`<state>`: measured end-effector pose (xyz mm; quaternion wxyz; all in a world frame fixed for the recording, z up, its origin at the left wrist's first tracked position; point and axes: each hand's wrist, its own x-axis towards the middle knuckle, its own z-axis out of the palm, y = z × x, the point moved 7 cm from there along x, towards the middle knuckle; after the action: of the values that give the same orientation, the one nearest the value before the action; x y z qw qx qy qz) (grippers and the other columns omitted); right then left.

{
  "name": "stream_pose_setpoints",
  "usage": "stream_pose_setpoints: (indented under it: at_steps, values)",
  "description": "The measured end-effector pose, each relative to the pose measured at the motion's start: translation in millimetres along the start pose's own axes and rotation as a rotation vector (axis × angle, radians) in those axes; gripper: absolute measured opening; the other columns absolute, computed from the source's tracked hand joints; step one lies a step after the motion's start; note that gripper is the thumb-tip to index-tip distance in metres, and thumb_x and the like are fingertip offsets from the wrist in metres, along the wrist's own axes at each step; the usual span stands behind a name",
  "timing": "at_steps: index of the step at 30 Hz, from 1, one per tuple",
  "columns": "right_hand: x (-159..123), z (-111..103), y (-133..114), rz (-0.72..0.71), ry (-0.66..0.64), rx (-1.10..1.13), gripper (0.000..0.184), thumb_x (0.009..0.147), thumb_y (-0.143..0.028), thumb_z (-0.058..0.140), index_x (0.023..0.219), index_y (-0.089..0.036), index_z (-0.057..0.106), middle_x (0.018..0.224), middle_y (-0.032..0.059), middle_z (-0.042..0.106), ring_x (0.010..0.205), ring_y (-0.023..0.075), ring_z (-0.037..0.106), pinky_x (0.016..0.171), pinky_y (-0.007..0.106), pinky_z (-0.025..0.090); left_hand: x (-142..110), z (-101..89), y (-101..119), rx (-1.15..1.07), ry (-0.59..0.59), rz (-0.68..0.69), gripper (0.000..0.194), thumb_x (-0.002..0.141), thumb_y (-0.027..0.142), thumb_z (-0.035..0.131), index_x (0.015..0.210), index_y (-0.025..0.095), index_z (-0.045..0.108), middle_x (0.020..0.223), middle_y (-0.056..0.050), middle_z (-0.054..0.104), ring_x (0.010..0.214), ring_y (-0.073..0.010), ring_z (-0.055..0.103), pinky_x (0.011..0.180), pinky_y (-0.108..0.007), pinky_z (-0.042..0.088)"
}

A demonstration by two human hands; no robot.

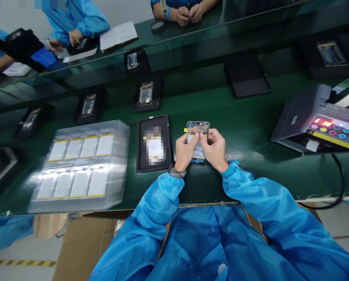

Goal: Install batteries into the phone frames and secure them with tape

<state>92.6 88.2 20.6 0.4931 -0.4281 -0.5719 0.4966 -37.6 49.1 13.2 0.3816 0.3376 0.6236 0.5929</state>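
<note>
An opened smartphone [202, 156] is held upright between my two hands, with its circuit board showing at the top and a pale battery below. My left hand [186, 150] grips its left side, thumb pressing near the middle. On the opposite edge, my right hand [216, 149] is closed round the phone, its thumb tip beside the other. A small yellow tab sticks out at the phone's upper left. Just left of my hands lies a black tray [169, 144] with another phone in it, partly blurred out.
A clear plastic tray stack [120, 156] of white batteries stands at left. A tape dispenser [297, 113] with lit digits is at right. Black trays [158, 103] with opened phones line the green bench, along with another black tray [246, 76]. Co-workers sit across.
</note>
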Motion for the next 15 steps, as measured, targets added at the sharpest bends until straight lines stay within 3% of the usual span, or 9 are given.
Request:
stream_pose_setpoints:
  at_steps: [8,15]
  values:
    - [3.1,-0.9,5.7,0.061,-0.001,0.030,0.026,0.087,-0.046,0.068,0.088,-0.021,0.059,0.076,0.0014,0.069,0.064,0.0156,0.063,0.059,0.027,0.048,0.1,0.9,-2.7,0.016,0.022,-0.013,0.035,0.081,0.047,0.076,0.077,0.013,0.069,0.069,0.000,0.061,0.061,-0.0110,0.049,0.055,-0.022,0.036]
    - [8.5,-4.7,5.8,0.075,-0.035,0.089,0.033,0.087,-0.052,0.070,0.090,-0.020,0.061,0.076,0.0020,0.070,0.063,0.0154,0.063,0.056,0.026,0.048,-3.1,3.1,9.8,0.117,-0.083,0.129,0.035,0.093,0.047,0.065,0.095,0.013,0.071,0.081,-0.003,0.067,0.071,-0.0136,0.055,0.063,-0.022,0.043]
